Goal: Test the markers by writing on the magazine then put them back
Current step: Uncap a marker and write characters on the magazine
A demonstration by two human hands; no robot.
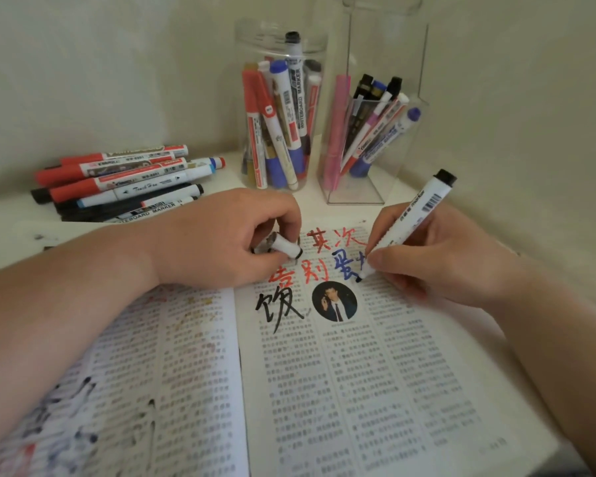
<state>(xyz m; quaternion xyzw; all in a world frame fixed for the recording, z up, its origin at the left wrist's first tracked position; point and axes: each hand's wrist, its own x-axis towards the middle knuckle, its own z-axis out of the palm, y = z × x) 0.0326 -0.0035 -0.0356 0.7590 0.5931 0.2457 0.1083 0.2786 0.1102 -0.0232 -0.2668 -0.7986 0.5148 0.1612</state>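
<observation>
Right hand [437,263] fingers are gripping marker [417,215], tip touching magazine [358,373], barrel leaning up-right; left hand [214,235] is pinching cap [286,247], left of tip.

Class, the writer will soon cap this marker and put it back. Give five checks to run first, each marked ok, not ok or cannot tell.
1. Right hand grips marker: ok.
2. Tip leaves blue ink on magazine: ok.
3. Left hand holds cap: ok.
4. Character finished: cannot tell.
5. Box has room: ok.
</observation>
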